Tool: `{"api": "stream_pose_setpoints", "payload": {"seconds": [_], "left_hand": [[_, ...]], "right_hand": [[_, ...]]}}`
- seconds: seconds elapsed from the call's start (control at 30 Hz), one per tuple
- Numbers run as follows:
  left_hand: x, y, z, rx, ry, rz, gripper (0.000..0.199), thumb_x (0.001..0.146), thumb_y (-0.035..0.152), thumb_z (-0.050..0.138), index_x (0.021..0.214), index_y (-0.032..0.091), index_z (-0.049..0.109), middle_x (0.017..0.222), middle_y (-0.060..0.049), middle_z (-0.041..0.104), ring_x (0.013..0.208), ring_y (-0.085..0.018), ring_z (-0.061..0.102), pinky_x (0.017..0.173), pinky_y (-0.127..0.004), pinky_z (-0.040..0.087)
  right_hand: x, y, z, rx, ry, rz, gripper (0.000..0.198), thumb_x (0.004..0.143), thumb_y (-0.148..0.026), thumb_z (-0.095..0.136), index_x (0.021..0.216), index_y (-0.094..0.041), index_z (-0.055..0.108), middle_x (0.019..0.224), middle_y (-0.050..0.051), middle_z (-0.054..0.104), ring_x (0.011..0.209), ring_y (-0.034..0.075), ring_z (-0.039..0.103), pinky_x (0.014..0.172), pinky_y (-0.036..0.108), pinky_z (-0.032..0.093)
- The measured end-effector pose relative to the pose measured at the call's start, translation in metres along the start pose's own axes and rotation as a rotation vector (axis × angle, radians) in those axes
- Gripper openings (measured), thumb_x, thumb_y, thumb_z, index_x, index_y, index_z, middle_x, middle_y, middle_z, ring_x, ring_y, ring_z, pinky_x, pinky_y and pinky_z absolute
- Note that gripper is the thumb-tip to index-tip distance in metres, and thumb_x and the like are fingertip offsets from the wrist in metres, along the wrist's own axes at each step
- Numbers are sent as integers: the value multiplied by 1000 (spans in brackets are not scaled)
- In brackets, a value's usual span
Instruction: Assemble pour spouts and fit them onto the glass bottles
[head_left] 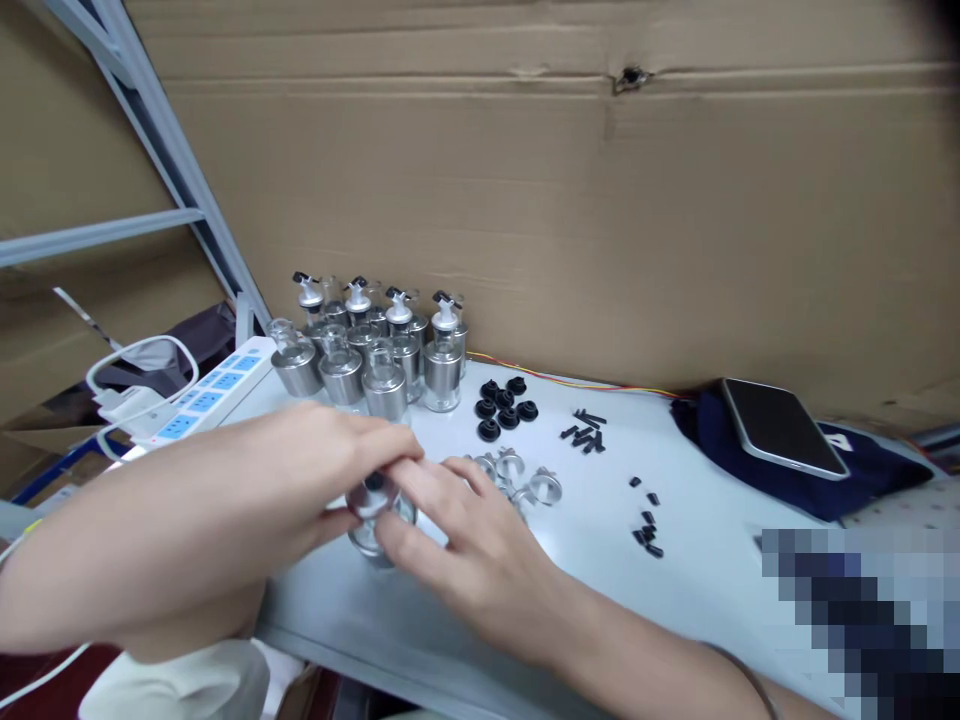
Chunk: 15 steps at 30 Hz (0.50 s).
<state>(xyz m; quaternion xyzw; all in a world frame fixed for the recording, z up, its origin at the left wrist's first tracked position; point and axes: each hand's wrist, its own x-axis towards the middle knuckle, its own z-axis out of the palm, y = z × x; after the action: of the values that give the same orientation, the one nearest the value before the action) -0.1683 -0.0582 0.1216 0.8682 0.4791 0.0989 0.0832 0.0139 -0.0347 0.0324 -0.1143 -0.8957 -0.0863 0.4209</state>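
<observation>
In front of me, near the table's front edge, a small glass bottle (369, 549) stands upright between my hands. On its top sits a silver collar (370, 503) with a black part in the middle. My left hand (337, 455) reaches over from the left, its fingers closed round the collar. My right hand (469, 545) grips the same top from the right, thumb in front and fingers behind. The fingers partly cover the bottle's neck. Just past my right fingertips lie several loose silver rings (546, 487).
Several steel-sleeved glass bottles (342, 375) stand at the back left, some with pourer tops (445, 318). Black ribbed stoppers (506, 400), black tubes (587, 432) and small black caps (646, 530) lie rightward. A power strip (217, 390) borders the left; a phone (784, 428) rests on dark cloth.
</observation>
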Motion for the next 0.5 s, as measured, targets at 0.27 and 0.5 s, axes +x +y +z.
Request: {"api": "stream_pose_setpoints", "payload": {"seconds": [0.27,0.5], "left_hand": [[-7,-36,-27,198,-35,-372,17,69,28,64,85,29,71,70,7,71,56,-16,62,57,-27,39],[-32,-63,-45,327,100,-808,21,68,36,69,88,28,68,63,10,66,58,-16,63,55,-24,37]], "right_hand": [[45,49,34,-36,2,100,25,87,-17,48,108,-12,60,115,16,60,111,26,50,88,38,43],[110,77,73,-172,-383,163,41,96,-32,49,133,-15,48,129,16,55,113,31,52,83,40,45]]}}
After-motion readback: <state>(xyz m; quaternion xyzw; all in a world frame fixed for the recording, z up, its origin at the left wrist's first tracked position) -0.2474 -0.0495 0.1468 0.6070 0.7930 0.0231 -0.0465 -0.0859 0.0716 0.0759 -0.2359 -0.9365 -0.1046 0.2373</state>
